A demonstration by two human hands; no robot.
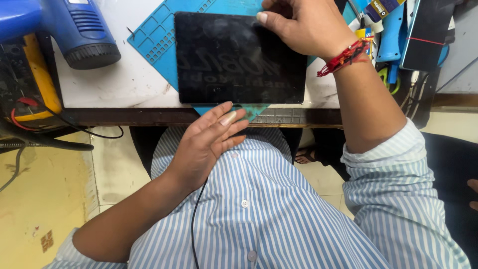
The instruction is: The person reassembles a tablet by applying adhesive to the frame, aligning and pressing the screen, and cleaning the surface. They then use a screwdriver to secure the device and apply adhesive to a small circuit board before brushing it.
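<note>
A dark tablet lies screen-up on a blue work mat on the white counter, its near edge close to the counter's near edge. The right hand rests on the tablet's far right corner, fingers curled over the edge, pressing rather than clamped. The left hand hovers just off the near edge, fingers spread and together holding nothing, fingertips near the mat's near corner. Judgement: steady pressure at the far corner should keep the tablet from sliding; the free hand is best brought flat against the near edge. A blue heat gun lies at far left, well apart.
</note>
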